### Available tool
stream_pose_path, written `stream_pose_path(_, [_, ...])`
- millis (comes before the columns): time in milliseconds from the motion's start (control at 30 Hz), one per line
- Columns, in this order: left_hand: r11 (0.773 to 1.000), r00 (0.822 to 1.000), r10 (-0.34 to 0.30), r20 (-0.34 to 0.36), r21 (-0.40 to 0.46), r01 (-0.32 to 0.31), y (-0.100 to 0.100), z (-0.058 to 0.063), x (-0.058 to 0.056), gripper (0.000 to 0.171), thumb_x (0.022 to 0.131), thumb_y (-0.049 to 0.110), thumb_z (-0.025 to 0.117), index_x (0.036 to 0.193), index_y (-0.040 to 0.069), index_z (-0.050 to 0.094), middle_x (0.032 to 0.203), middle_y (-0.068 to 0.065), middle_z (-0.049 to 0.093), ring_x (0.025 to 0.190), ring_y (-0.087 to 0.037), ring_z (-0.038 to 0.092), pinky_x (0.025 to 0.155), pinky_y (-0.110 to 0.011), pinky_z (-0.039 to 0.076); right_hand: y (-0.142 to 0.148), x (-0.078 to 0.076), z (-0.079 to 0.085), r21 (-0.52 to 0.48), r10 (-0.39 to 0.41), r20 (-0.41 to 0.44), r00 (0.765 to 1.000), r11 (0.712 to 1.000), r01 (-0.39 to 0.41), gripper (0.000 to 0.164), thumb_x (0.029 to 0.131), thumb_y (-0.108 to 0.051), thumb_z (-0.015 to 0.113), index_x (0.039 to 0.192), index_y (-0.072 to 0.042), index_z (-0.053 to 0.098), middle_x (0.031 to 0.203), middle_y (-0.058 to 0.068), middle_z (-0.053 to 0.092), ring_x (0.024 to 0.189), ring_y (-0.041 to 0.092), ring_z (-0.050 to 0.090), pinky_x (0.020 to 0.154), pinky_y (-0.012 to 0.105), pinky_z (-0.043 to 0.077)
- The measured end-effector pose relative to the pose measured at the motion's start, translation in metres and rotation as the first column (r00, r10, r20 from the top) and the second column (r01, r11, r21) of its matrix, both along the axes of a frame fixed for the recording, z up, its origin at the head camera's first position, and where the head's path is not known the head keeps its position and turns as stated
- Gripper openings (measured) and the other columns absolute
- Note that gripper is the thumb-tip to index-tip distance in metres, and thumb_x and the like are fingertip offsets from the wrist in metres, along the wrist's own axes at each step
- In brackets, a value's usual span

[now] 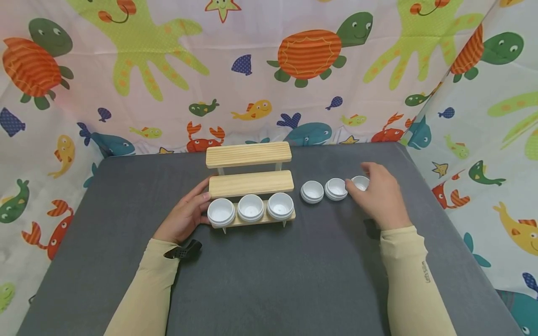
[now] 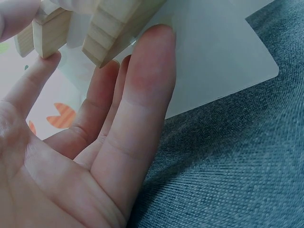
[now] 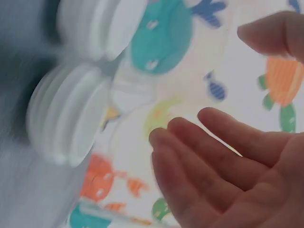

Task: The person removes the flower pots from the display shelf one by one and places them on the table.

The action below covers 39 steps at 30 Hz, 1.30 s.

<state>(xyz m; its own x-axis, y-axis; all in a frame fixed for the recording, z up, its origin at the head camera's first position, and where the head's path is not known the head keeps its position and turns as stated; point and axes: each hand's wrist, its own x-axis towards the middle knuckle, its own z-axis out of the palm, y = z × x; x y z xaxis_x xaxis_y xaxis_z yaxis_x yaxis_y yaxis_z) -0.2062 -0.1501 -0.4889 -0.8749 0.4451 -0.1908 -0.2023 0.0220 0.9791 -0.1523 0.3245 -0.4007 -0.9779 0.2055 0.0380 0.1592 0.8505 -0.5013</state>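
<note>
A three-tier wooden stand (image 1: 251,185) with pale board steps and whitish side supports stands mid-table. Its lowest step carries three small white bowls (image 1: 251,207) in a row; their doubled rims look like stacks. My left hand (image 1: 185,217) holds the stand's left end, thumb and fingertips against the board ends (image 2: 50,35) in the left wrist view. To the right of the stand, more white bowls (image 1: 312,192) with layered rims form a row on the table. Around the rightmost bowl (image 1: 360,183) hovers my right hand (image 1: 380,198), thumb and fingers apart; contact is hard to tell.
Dark grey cloth covers the table (image 1: 269,280). A curtain printed with sea animals (image 1: 252,70) hangs behind the table and along both sides. The stand's upper two steps bear nothing. A black band (image 1: 183,250) is on the left wrist.
</note>
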Motion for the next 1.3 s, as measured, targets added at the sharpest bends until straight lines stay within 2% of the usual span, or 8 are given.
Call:
stream_pose_path(133, [1.0,1.0,0.0,0.0,0.003,0.0,0.001,0.0,0.0,0.064,0.115,0.039,0.05,0.173,0.035,0.024,0.171,-0.013,0.042,0.125,-0.013,0.069,0.082,-0.042,0.064,-0.021,0.006,0.008,-0.043,0.04,-0.102,0.994,0.998,-0.045,0.065,0.102,-0.044,0.07,0.148,0.0,0.058,0.144,0.024,0.064,0.128,0.044,0.063,0.103,0.065,0.055])
stream_pose_path(333, [1.0,1.0,-0.002,0.001,0.01,0.002,0.001,-0.001,-0.001,0.063,0.115,0.039,0.05,0.173,0.035,0.025,0.172,-0.012,0.041,0.126,-0.013,0.068,0.081,-0.042,0.063,-0.057,0.014,0.012,-0.085,0.127,-0.203,0.971,0.986,-0.147,0.055,0.1,-0.043,0.075,0.139,-0.005,0.066,0.134,0.017,0.07,0.12,0.037,0.069,0.1,0.058,0.058])
stream_pose_path(533, [1.0,1.0,0.0,-0.005,0.009,0.0,0.0,-0.002,-0.002,0.063,0.115,0.038,0.05,0.173,0.037,0.025,0.172,-0.011,0.041,0.127,-0.013,0.068,0.08,-0.04,0.063,-0.089,0.021,0.006,-0.029,0.29,-0.32,0.902,0.949,-0.315,0.049,0.094,-0.035,0.084,0.129,-0.005,0.07,0.122,0.015,0.073,0.11,0.033,0.072,0.096,0.052,0.059])
stream_pose_path(633, [1.0,1.0,0.002,-0.005,0.008,-0.002,0.0,-0.002,-0.002,0.062,0.115,0.038,0.05,0.172,0.038,0.026,0.172,-0.01,0.041,0.127,-0.013,0.068,0.08,-0.04,0.063,-0.101,0.024,0.001,0.009,0.353,-0.312,0.882,0.929,-0.369,0.053,0.093,-0.038,0.086,0.13,-0.005,0.069,0.122,0.012,0.073,0.111,0.031,0.072,0.097,0.05,0.06])
stream_pose_path(733, [1.0,1.0,0.0,-0.003,0.008,0.0,0.0,-0.002,-0.003,0.062,0.115,0.039,0.051,0.172,0.039,0.027,0.171,-0.01,0.042,0.128,-0.014,0.068,0.081,-0.04,0.063,-0.11,0.026,-0.002,0.029,0.383,-0.276,0.881,0.92,-0.391,0.059,0.092,-0.044,0.086,0.134,-0.006,0.068,0.125,0.011,0.073,0.113,0.029,0.071,0.098,0.049,0.061])
stream_pose_path(967, [1.0,1.0,-0.004,0.005,0.015,0.004,0.0,-0.002,-0.003,0.063,0.114,0.04,0.051,0.172,0.038,0.026,0.171,-0.011,0.042,0.128,-0.014,0.067,0.082,-0.04,0.063,-0.12,0.028,-0.009,0.043,0.417,-0.248,0.874,0.906,-0.42,0.063,0.09,-0.046,0.088,0.134,-0.006,0.067,0.127,0.011,0.073,0.114,0.028,0.071,0.099,0.047,0.061])
stream_pose_path(1100, [1.0,1.0,0.0,0.009,0.017,0.0,-0.001,-0.004,-0.004,0.064,0.114,0.04,0.053,0.172,0.038,0.027,0.171,-0.011,0.042,0.129,-0.014,0.067,0.082,-0.04,0.063,-0.125,0.029,-0.013,0.045,0.421,-0.236,0.876,0.905,-0.423,0.061,0.089,-0.046,0.089,0.133,-0.009,0.067,0.124,0.008,0.071,0.109,0.023,0.07,0.095,0.044,0.062])
stream_pose_path(1300, [1.0,1.0,0.011,0.015,0.01,-0.011,-0.002,-0.004,-0.002,0.064,0.113,0.041,0.053,0.172,0.038,0.027,0.172,-0.01,0.042,0.13,-0.013,0.066,0.082,-0.039,0.063,-0.133,0.03,-0.019,0.042,0.445,-0.257,0.858,0.892,-0.45,0.061,0.089,-0.042,0.089,0.134,-0.008,0.067,0.126,0.009,0.071,0.107,0.025,0.072,0.092,0.045,0.062])
